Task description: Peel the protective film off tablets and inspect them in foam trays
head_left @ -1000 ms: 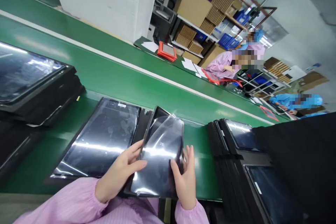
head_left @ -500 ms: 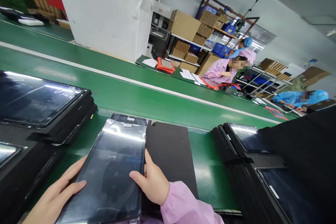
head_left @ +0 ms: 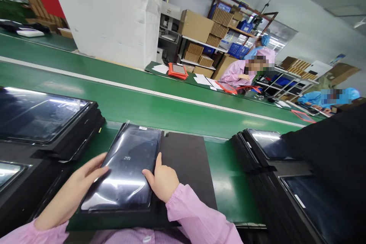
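A dark, glossy tablet (head_left: 128, 160) under clear film, with a small white label at its top edge, lies between my hands. My left hand (head_left: 85, 177) grips its left long edge, thumb on the screen. On the opposite side, my right hand (head_left: 164, 179) holds the right edge, thumb pressing near the glass and fingers partly hidden. Beside and beneath the tablet spreads an opened black folder case (head_left: 187, 167), flat on the green work surface. Whether the tablet touches what is under it, I cannot tell.
At left stand stacked black cases with tablets (head_left: 42, 114). More cased tablets (head_left: 268, 145) pile up at right. Behind runs a green bench (head_left: 200, 110) with a white stripe. Past it, people (head_left: 237, 72) work by red frames (head_left: 177, 70), and shelves (head_left: 200, 47) hold boxes.
Both hands have moved the tablet away from me and lowered it, so its top now covers the labelled dark panel that showed behind it. The camera view has shifted slightly.
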Demonstrator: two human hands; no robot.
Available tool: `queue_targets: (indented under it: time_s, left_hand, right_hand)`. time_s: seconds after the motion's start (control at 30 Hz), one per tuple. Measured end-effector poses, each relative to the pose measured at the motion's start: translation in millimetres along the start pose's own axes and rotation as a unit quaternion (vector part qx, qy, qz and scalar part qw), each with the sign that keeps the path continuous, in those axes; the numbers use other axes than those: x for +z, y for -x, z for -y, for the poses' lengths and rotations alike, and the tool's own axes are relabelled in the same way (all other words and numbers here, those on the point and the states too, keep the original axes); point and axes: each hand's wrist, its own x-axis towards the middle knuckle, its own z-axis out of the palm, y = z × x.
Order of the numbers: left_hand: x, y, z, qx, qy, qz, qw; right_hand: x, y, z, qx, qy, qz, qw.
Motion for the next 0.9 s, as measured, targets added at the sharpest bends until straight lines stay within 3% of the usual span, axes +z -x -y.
queue_targets:
  time_s: [0.13,0.2,0.27,0.33,0.4,0.47,0.57,0.63,0.7,0.8,0.9]
  left_hand:
    - [3.6,-11,-14,-0.084,0.155,0.089,0.98]
    - [10.4,-10,-27,-0.106,0.157,0.153,0.97]
    - [17.8,-2,-40,-0.099,0.145,0.18,0.968]
    - [23.0,8,-48,-0.063,0.161,0.183,0.968]
    - [24.7,16,-50,-0.014,0.185,0.187,0.965]
    - [24.8,16,-49,0.061,0.178,0.197,0.962]
    - [31.5,4,-54,0.194,0.126,0.191,0.954]
    - [46.4,-9,-63,0.239,0.134,0.153,0.949]
    - [69.9,-23,-73,0.244,0.196,0.11,0.943]
    - [109.5,-38,-82,0.2,0.266,0.093,0.938]
    - [136.0,-45,-80,0.146,0.291,0.148,0.934]
  right_hand:
    - [-1,0,-12,-0.012,-0.046,0.002,0.999]
    - [-3,-1,-21,-0.027,-0.107,-0.007,0.994]
    - [-7,-5,-29,-0.041,-0.164,-0.032,0.985]
    - [-11,-9,-37,-0.06,-0.245,-0.073,0.965]
    - [-15,-13,-43,-0.088,-0.35,-0.101,0.927]
    - [-21,-13,-46,-0.115,-0.442,-0.119,0.882]
    - [-34,0,-43,-0.141,-0.486,-0.18,0.844]
    - [-49,14,-35,-0.147,-0.492,-0.267,0.816]
    - [-66,26,-24,-0.157,-0.458,-0.337,0.808]
    - [-88,29,-5,-0.215,-0.388,-0.339,0.83]
    - [-95,17,12,-0.252,-0.42,-0.321,0.811]
